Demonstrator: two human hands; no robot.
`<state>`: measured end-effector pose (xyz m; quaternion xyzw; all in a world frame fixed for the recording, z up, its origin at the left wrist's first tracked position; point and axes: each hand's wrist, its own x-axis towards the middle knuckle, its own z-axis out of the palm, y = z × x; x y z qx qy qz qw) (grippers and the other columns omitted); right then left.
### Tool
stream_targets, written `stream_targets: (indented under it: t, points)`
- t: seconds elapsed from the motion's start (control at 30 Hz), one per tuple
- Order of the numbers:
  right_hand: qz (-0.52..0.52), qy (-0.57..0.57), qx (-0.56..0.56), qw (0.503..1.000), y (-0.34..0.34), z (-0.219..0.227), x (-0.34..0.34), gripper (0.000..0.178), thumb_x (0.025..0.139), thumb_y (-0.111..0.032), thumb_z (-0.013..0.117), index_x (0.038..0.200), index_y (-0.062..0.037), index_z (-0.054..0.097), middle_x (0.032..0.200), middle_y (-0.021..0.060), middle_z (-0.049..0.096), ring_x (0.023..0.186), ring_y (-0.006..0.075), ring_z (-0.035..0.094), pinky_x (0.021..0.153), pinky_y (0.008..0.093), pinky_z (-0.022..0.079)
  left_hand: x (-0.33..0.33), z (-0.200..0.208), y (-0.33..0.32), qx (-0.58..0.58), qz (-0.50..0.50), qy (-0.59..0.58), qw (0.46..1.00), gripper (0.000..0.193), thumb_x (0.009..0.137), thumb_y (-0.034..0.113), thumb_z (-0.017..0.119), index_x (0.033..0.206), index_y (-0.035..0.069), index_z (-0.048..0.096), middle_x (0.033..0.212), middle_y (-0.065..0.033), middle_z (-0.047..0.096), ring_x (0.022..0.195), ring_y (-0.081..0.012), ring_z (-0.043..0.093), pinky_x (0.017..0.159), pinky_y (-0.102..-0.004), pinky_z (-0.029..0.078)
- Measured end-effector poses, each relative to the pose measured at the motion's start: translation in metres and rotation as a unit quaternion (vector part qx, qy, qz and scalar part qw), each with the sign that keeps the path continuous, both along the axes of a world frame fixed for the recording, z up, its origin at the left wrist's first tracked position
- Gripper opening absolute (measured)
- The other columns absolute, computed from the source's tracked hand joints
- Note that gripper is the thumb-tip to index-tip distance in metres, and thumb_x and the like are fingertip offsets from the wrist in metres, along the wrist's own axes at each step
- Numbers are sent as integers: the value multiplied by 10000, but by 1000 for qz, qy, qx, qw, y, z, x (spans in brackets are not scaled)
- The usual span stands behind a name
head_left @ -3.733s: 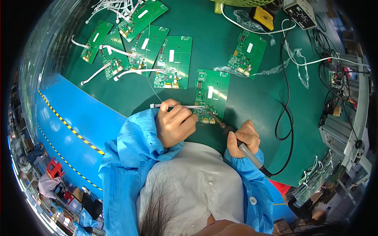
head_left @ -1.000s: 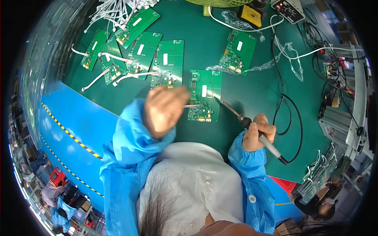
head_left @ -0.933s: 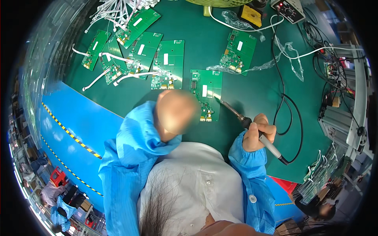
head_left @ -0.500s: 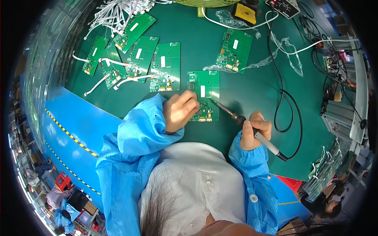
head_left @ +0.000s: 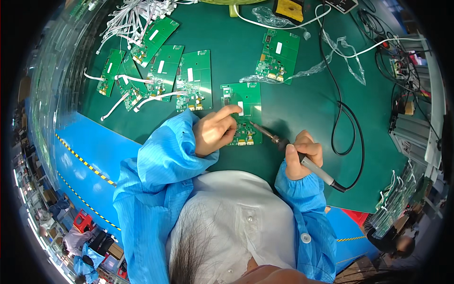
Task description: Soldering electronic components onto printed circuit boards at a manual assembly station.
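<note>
In front of me a green circuit board [head_left: 250, 101] lies flat on the table, with a white label and pale connectors along its near edge. My left hand [head_left: 215, 131] is at its left edge, the index finger stretched over the board and the other fingers curled; what they may hold is hidden. My right hand [head_left: 304, 155] is closed round the grey handle of a soldering iron [head_left: 269, 134]. The iron's tip points left, at the middle of the board; whether it touches cannot be told.
Several more boards [head_left: 194, 75] lie at the far left, some with white cables, below a heap of white cables [head_left: 137, 19]. Another board [head_left: 279, 54] lies at far right, by plastic film [head_left: 309, 71]. The iron's black cord [head_left: 362, 142] loops right. A yellow sponge [head_left: 289, 10] sits at the back.
My left index finger has stretched out from the curled hand onto the board. The iron's tip has shifted slightly left and lower over the board. The view has shifted a little.
</note>
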<state>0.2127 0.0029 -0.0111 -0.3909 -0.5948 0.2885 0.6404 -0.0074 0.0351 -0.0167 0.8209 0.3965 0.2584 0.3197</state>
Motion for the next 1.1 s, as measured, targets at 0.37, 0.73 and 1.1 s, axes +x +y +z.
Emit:
stream_targets:
  t: [0.37,0.73,1.1]
  points:
    - [12,-36,11,999,0,-1,-6,233,572,53,615,692,-72,458,498,14,477,429,132,342,468,250,319,4,0,2,60,-9,68,996,127,642,-61,587,702,13,502,1114,-96,505,562,-181,513,541,-250,441]
    - [16,-72,-4,997,1,6,-16,227,536,48,632,619,-73,460,493,8,468,416,134,345,464,253,322,4,-3,1,65,-7,77,995,131,638,-55,589,708,14,502,1118,-94,496,559,-190,521,537,-250,449]
    - [36,-111,-14,993,-1,4,-19,198,605,32,623,658,-61,457,511,25,477,439,135,352,478,261,330,4,-3,1,63,-6,75,995,136,633,-56,589,710,14,502,1122,-87,494,548,-192,514,521,-257,446]
